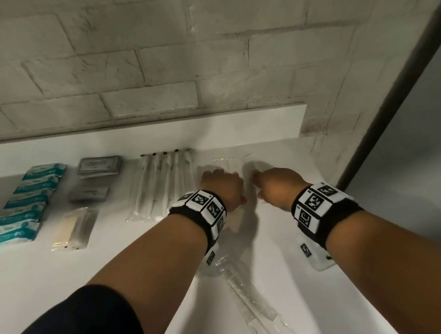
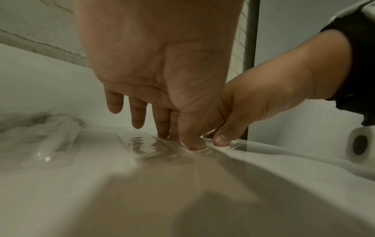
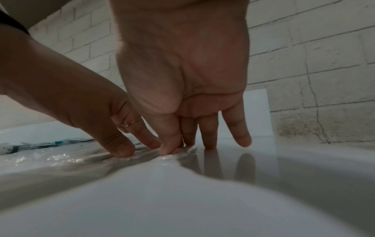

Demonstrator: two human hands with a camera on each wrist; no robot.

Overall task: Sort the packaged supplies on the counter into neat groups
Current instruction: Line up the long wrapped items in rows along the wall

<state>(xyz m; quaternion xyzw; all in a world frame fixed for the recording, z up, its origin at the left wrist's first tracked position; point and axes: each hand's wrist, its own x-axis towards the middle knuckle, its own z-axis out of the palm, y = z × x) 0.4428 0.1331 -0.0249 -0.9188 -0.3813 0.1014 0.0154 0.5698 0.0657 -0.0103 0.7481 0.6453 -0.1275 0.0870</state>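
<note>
Both hands, left hand [image 1: 220,187] and right hand [image 1: 277,185], press straight fingers on a clear packet [image 2: 154,147] (glossy, crinkled).

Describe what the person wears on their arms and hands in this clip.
Each wrist carries a black band faced with white square tags bearing black fiducial patterns; the right one matches. A dark sleeve covers the left upper arm. The left hand wears a thin gold-toned ring.

Packet rows [image 1: 21,203] far left, sachets [image 1: 99,166] beside, wrapped sticks [image 1: 160,182] right, perhaps comb [image 1: 254,301] nearest
</note>
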